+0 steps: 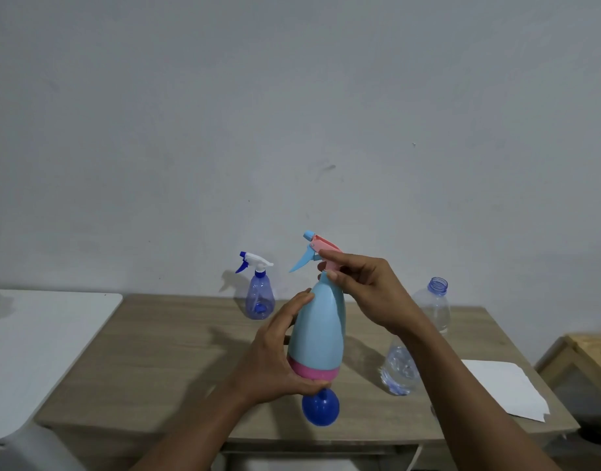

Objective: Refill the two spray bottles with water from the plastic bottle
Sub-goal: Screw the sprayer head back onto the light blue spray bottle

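Left hand [275,355] gripping; right hand [363,290] seemingly pinching.

Single view: I watched through one head-worn camera, facing forward and down, near the table [163,351], wall [292,96] filling the upper frame.

A pale grey wall [292,113] stands behind a wooden table [176,351].

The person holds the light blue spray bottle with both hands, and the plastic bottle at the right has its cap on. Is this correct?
Not quite. In the head view the plastic bottle has no cap; its neck is open. The rest holds: the left hand and the right hand both hold the light blue spray bottle.
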